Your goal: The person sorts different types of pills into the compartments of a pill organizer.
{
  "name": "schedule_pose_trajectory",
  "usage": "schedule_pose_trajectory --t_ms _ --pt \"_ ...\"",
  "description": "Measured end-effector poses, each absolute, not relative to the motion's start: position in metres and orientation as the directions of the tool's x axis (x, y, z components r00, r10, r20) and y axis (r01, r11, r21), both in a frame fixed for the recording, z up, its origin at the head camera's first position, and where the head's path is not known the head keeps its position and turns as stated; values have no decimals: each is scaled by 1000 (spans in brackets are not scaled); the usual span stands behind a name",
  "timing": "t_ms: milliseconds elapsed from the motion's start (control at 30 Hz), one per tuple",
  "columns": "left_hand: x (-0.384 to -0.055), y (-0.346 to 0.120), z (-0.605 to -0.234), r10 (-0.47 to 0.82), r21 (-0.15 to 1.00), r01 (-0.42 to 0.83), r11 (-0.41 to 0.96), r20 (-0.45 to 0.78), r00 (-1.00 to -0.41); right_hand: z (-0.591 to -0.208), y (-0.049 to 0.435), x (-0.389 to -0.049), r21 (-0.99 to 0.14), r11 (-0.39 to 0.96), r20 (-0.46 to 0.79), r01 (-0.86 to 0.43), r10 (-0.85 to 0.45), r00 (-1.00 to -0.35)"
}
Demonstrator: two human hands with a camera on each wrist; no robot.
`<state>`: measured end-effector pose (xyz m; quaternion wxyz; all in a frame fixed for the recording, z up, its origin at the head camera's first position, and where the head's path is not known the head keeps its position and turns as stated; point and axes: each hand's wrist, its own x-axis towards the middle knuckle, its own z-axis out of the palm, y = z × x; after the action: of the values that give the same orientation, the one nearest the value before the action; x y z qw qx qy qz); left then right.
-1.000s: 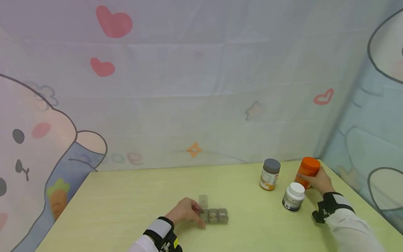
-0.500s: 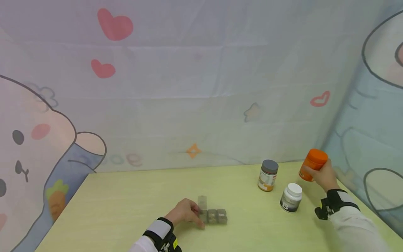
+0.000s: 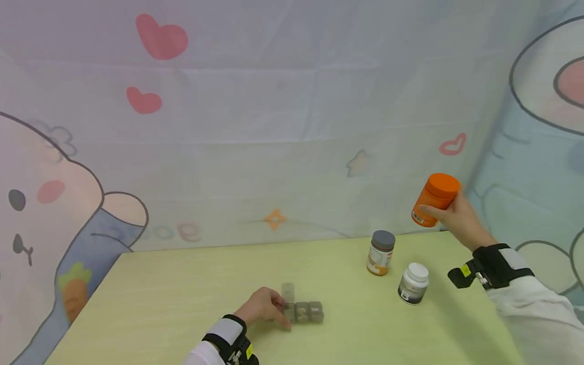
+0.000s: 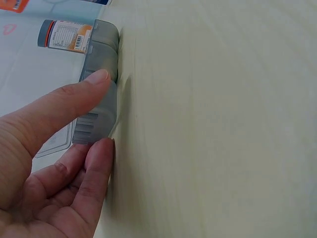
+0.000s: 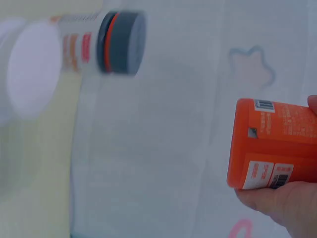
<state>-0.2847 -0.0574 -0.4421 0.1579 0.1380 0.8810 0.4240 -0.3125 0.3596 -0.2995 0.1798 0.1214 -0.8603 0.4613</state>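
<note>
In the head view my right hand [image 3: 463, 220] grips an orange bottle [image 3: 435, 200] with an orange lid, held tilted above the table's back right. The right wrist view shows the label and base of this orange bottle [image 5: 272, 144], with the thumb along one side. My left hand [image 3: 263, 308] holds the left end of a small grey see-through pill organizer [image 3: 302, 312] on the table. One lid [image 3: 288, 291] of it stands open at that end. In the left wrist view the thumb lies on the side of the pill organizer [image 4: 101, 54] and the fingertips are at its end.
A brown-orange bottle with a grey lid [image 3: 380, 252] stands near the table's back edge. Nearer, to its right, is a white bottle with a black-banded label [image 3: 413, 284]. A printed cloth [image 3: 255, 167] hangs behind the pale yellow table [image 3: 182, 294].
My right hand has lifted the orange bottle off the table, up and slightly leftward, tilting it. The left hand stays at the pill organizer. The head view has shifted slightly.
</note>
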Motion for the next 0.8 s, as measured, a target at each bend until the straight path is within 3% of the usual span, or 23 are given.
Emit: schedule_pose_trajectory --t_ms 200,433,800 --pt "-289 -60 -441 381 799 116 590 -149 -912 -283 296 -292 -803 439 371 -404 -163 -914" --pt "-291 -62 -440 373 795 127 593 -131 -918 -291 241 -269 -844 353 307 -405 -300 -903" --pt "-290 -70 -439 353 787 106 608 -149 -924 -331 186 -236 -881 145 300 -450 -565 -769"
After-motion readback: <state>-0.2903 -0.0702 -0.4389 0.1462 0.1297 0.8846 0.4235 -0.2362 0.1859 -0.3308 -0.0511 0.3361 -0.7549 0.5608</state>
